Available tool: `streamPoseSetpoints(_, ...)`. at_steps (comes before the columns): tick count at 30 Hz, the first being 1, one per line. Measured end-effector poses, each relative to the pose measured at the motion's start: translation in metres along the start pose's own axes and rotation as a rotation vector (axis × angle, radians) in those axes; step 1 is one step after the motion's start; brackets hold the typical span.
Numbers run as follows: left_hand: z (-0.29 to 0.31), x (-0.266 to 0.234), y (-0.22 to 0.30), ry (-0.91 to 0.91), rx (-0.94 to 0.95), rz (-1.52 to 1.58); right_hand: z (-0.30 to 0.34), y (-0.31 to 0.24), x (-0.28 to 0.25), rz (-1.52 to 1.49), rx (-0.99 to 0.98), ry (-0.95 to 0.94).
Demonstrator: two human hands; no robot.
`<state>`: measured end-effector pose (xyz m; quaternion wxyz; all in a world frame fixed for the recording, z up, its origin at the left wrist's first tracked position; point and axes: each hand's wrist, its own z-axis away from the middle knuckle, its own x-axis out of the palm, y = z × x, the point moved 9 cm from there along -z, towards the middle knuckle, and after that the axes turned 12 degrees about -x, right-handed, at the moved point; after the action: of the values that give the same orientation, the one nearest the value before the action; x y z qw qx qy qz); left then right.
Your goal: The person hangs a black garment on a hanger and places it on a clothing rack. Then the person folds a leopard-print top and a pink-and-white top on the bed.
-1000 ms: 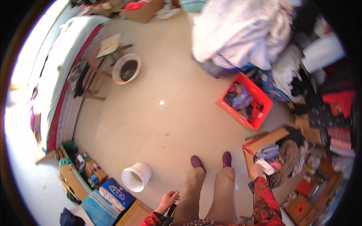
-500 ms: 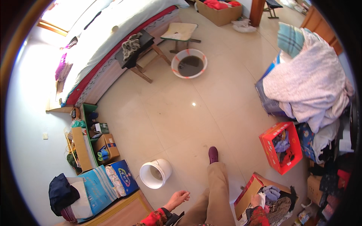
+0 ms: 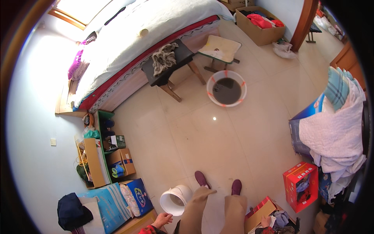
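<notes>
My left hand (image 3: 161, 220) hovers beside a white plastic bucket (image 3: 171, 203), its fingers loosely stretched and nothing visible in them. The bucket stands on the floor just in front of my left leg and contains something greyish. At the lower right, my right hand (image 3: 266, 222) is at an open cardboard box (image 3: 256, 219) with red edges. Grey striped cloth (image 3: 281, 218) and other fabrics fill that box. Whether my fingers there grip a cloth or rest on it is too small to make out.
Ahead stands a white basin (image 3: 210, 95) of dark water, beside a pale-topped stool (image 3: 221, 47) and a black bench (image 3: 171, 64) with a grey rag (image 3: 164, 58). A bed (image 3: 128, 43) lines the left. Right are a red box (image 3: 290, 187) and a blanket-covered pile (image 3: 331, 128).
My feet, one forward before, now stand side by side. The view has shifted, so the room's things appear farther right and lower. My left hand is now closer to the bucket.
</notes>
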<state>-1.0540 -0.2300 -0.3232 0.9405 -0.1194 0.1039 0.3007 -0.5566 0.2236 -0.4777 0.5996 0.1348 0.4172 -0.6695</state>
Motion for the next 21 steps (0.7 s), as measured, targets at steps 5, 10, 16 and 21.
streamPoseSetpoints(5,-0.030,-0.104,0.038,0.015,0.001,0.035,-0.016,-0.080,0.034,0.031,0.043,-0.030)
streamPoseSetpoints(10,-0.042,-0.207,0.131,0.072,0.101,0.037,-0.062,-0.165,0.094,0.175,-0.037,-0.028)
streamPoseSetpoints(16,-0.049,-0.280,0.245,-0.002,0.246,0.005,-0.093,-0.223,0.136,0.528,0.191,-0.088)
streamPoseSetpoints(21,-0.149,-0.364,0.244,0.065,0.227,0.159,-0.098,-0.249,0.127,0.710,0.293,-0.090)
